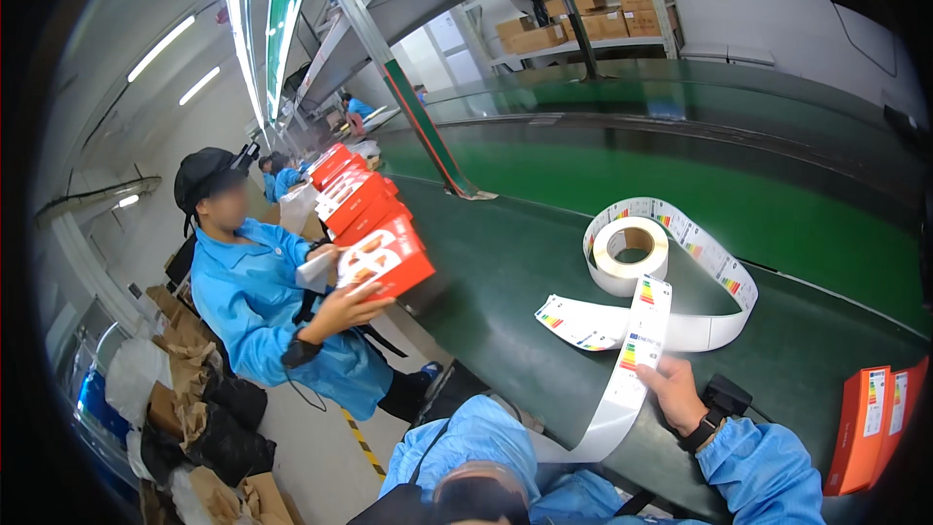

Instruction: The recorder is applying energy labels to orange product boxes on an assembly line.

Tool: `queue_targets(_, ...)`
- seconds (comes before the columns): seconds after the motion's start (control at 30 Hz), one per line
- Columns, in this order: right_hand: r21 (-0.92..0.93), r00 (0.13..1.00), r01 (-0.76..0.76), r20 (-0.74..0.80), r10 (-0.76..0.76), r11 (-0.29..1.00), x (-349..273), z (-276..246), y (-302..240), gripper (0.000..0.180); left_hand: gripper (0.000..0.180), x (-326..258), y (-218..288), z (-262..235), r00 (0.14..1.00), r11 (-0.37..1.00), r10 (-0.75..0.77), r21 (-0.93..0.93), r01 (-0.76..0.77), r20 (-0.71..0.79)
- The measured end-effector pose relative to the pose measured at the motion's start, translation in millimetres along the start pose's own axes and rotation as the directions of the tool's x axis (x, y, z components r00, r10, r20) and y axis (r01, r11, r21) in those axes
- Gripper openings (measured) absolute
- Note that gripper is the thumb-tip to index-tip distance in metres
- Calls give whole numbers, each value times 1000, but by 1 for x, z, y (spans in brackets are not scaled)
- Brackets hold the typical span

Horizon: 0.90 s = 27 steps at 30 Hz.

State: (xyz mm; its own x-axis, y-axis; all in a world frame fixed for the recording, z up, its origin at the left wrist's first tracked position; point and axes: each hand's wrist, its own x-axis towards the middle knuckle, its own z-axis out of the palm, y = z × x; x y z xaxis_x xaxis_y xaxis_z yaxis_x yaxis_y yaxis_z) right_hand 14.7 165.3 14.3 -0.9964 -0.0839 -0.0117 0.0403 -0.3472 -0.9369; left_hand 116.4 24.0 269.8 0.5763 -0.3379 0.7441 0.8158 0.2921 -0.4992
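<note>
A long strip of white energy labels [632,355] with coloured bars runs down over the bench edge toward my body. My right hand [675,397], with a dark watch on the wrist, pinches this strip at its right edge, thumb on top. The strip loops back behind the hand to a label roll [604,272] with a cardboard core, lying on its side on the green bench [486,272]. Another printed stretch of the strip curls to the left of the roll. My left hand is not visible; only blue clothing shows at the lower edge.
Two orange boxes [857,433] bearing labels stand at the right. On the left, a co-worker in blue [282,311] holds an orange box [389,258] beside a row of similar boxes. A green post [428,131] rises from the bench. Bags and cartons [228,428] lie on the floor.
</note>
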Motion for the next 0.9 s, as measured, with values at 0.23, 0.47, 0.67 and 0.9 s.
queue_targets(0.23, -31, 998, 59, -4, -60, 998, 0, -2, 1, 25, 50, -108, -14, -90, 234, 512, -801, 429, 744, 551)
queue_targets(0.47, -19, 998, -54, 15, 54, 998, 0, 14, 10, 23, 58, -198, 15, -170, -748, -542, -489, 515, 664, 449)
queue_targets(0.67, -196, 987, -26, 149, 56, 980, 8, 55, 18, 29, 26, -195, -3, -171, -846, -787, -192, 437, 435, 497)
queue_targets(0.9, -493, 915, 380, 325, -240, 782, 31, 67, -35, 29, 27, -153, -23, -244, -749, -842, -515, -82, 534, 417)
